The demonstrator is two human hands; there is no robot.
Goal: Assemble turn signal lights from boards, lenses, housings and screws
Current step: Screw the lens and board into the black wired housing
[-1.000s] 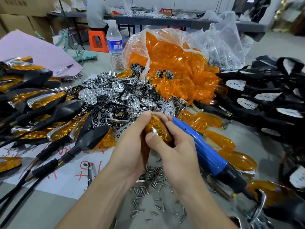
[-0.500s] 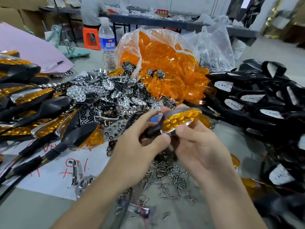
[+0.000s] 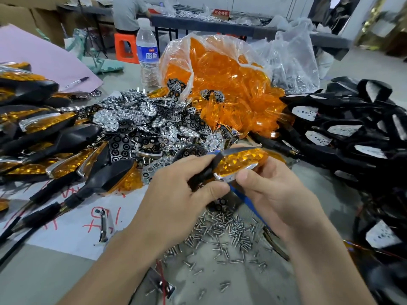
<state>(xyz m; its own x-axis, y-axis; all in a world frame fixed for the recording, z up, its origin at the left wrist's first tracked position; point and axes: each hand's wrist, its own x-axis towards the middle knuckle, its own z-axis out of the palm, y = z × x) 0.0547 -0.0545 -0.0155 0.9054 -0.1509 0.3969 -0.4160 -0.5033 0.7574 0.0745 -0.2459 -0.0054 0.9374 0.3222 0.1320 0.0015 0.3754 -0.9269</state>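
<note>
Nearest the camera, loose screws (image 3: pixel 226 233) lie scattered on the grey table (image 3: pixel 39 274) between the two forearms. A small metal part with red wires (image 3: pixel 161 282) lies at the bottom edge, too blurred to name.

Above the screws, both hands hold one turn signal light (image 3: pixel 241 161) off the table, amber lens up. The left hand (image 3: pixel 176 194) grips its black stalk end with thumb and fingers curled round it. The right hand (image 3: pixel 277 194) pinches the chrome lower rim between thumb and fingers. The stalk itself is mostly covered by the left fingers.

A blue tool (image 3: pixel 247 202) shows only as a strip under the right hand, so what the rest of it looks like cannot be made out.

To the left, a white sheet with red marks (image 3: pixel 72 234) lies under a heap of finished lights (image 3: pixel 57 137), which runs out of frame. Ahead of the hands sits a mound of silver and black reflector boards (image 3: pixel 143 128). To the right, black housings (image 3: pixel 352 128) are piled with tangled wires, their near part dark and blurred.

Behind the boards a clear bag of orange lenses (image 3: pixel 220 84) spills open, with a second clear bag (image 3: pixel 295 62) beside it whose contents are hard to read. A water bottle (image 3: pixel 146 51) stands left of the lenses, and a pen (image 3: pixel 77 82) rests on a pink sheet (image 3: pixel 44 60).

Farthest off, a person (image 3: pixel 127 12) sits on an orange stool (image 3: pixel 125 48), cut off at the top
</note>
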